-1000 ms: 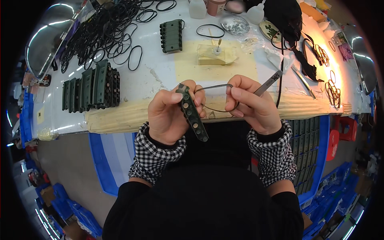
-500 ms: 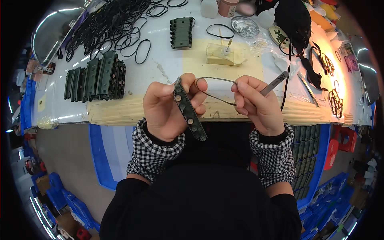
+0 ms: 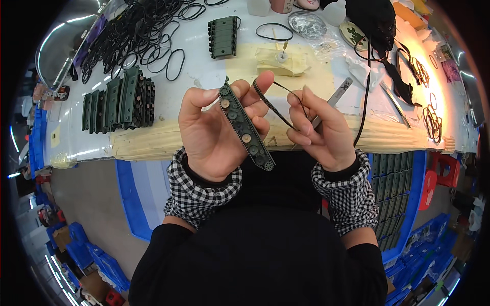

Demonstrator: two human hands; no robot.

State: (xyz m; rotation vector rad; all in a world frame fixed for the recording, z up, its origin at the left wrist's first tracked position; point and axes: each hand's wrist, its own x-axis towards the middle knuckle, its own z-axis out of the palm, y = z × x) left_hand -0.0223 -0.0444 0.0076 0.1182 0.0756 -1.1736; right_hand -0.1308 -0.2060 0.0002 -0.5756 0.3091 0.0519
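Observation:
My left hand (image 3: 204, 130) grips a dark green toy tank chassis (image 3: 248, 131), its row of round wheels facing up and a ribbed band along its edge. From the raised left fingers a black ribbed rubber track loop (image 3: 270, 106) stretches across to my right hand (image 3: 326, 130). The right fingertips pinch the loop's other end. Metal tweezers (image 3: 339, 93) are tucked in that same right hand, the broad end sticking up past the fingers.
Stacked green chassis (image 3: 120, 102) stand at left, below a heap of black loops (image 3: 122, 35). Another chassis stack (image 3: 222, 38) sits further back. A taped block (image 3: 280, 64) holds an upright thin stick. More tweezers (image 3: 395, 104) lie at right. Blue trays (image 3: 135, 204) flank my lap.
My left hand has turned the chassis so its wheels show more fully. The track loop has tilted and narrowed as my hands drew slightly closer. The tweezers point more upright.

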